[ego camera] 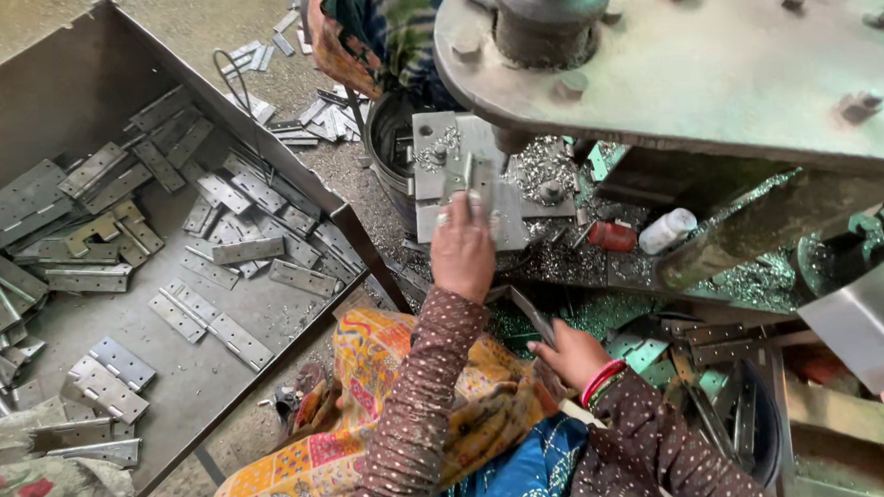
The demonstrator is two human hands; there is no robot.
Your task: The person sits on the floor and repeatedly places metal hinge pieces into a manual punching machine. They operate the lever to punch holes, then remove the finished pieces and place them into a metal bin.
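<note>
Amid swarf-strewn press bed: left hand pinching hinge plate onto die block, right hand curling around next plate; needing square seating.

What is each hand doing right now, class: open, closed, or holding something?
Left hand: closed on a flat grey metal hinge plate at the press.
Right hand: gripping a narrow grey metal strip.
</note>
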